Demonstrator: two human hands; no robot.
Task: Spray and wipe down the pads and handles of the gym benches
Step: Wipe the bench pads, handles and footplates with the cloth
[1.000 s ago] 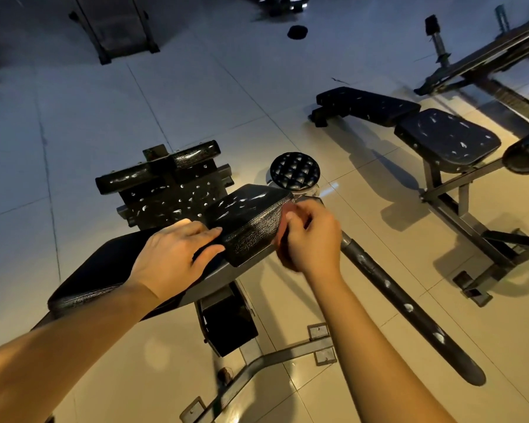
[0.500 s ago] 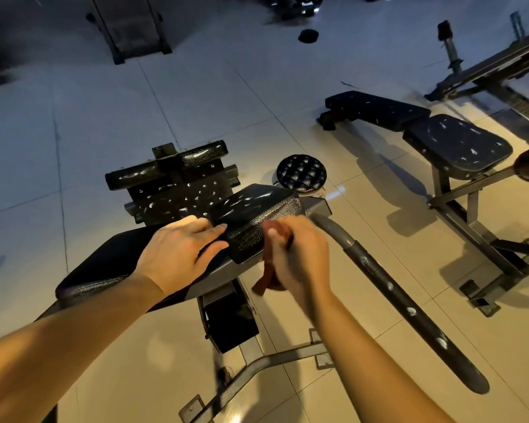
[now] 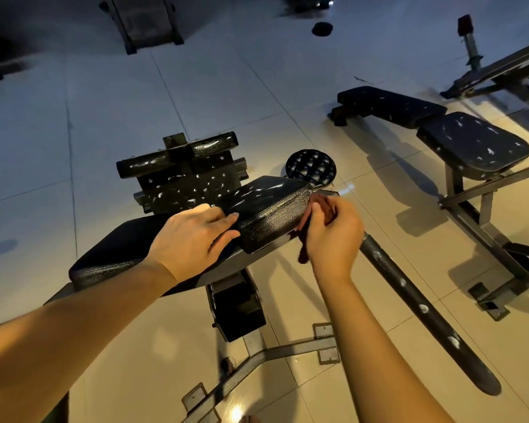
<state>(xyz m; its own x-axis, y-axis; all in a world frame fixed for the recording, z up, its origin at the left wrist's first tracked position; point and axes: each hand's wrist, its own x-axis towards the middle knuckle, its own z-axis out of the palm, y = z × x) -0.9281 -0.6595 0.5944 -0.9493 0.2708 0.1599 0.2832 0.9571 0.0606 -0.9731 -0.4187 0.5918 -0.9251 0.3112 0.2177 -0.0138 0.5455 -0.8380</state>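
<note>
A black padded bench stands right in front of me. Its small seat pad (image 3: 266, 206) has a cracked, shiny surface, and a longer back pad (image 3: 116, 254) runs toward the lower left. My left hand (image 3: 190, 239) rests flat on the bench where the two pads meet, fingers straight. My right hand (image 3: 330, 233) grips a dark red cloth (image 3: 316, 203) and presses it against the right side of the seat pad. A long black padded handle bar (image 3: 422, 309) slants down to the right from under that hand.
Behind the seat pad are a black roller pad (image 3: 177, 158) and a round quilted pad (image 3: 310, 169). A second black bench (image 3: 471, 145) stands at the right, more gym frames (image 3: 501, 68) behind it. Pale floor tiles (image 3: 226, 87) stretch ahead; the bench's grey base frame (image 3: 266, 358) lies below.
My right hand with the cloth slid down the seat pad's right side toward me, then back up near its far corner. My left hand stayed put on the bench.
</note>
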